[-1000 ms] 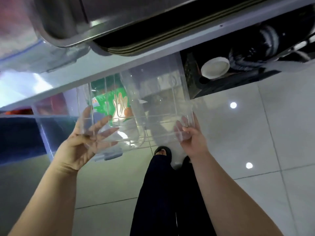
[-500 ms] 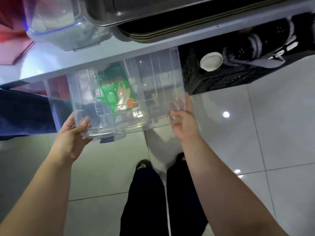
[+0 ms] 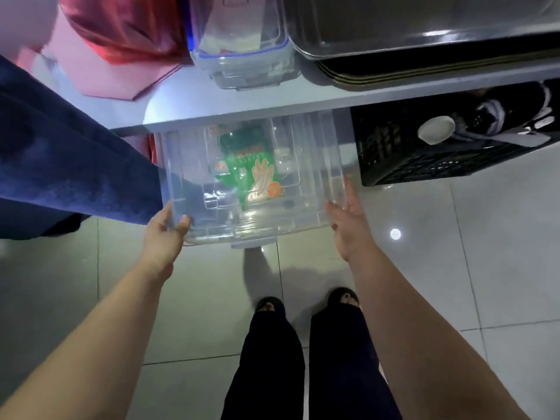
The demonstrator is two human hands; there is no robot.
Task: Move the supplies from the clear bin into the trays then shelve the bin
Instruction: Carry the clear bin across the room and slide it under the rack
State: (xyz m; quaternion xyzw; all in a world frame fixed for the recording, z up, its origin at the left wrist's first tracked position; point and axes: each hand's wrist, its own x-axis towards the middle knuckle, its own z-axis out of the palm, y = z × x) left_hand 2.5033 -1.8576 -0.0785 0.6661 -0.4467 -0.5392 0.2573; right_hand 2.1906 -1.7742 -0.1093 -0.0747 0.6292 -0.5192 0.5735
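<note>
While the person stands on a tiled floor (image 3: 500, 253) facing a table, the scene reads as follows.

Clear bin (image 3: 312, 165): partly under the table top (image 3: 242, 109), its near end sticking out over the floor; a clip shows at the middle of the near edge.
Left hand (image 3: 165, 234): at the bin's near left corner, thumb on the upper face, fingers curled beneath it; closed on the bin.
Right hand (image 3: 348, 228): at the bin's near right corner, fingers spread wide and flat along the side wall; whether it touches cannot be told.
Green packet (image 3: 251, 168): seen through the clear plastic, printed with a glove picture; whether it lies inside the bin or beneath it cannot be told.
Black crate (image 3: 424, 165): on the floor under the table, just right of the bin, with a white round lid (image 3: 436, 130) in it.
Metal trays (image 3: 424, 40): stacked on the table top, above the crate.
Small clear container (image 3: 242, 47): on the table top, left of the trays, with a blue-edged rim.
Red bag (image 3: 121, 31): on the table top, far left.
Blue cloth (image 3: 69, 165): hanging at the left, beside the bin.
</note>
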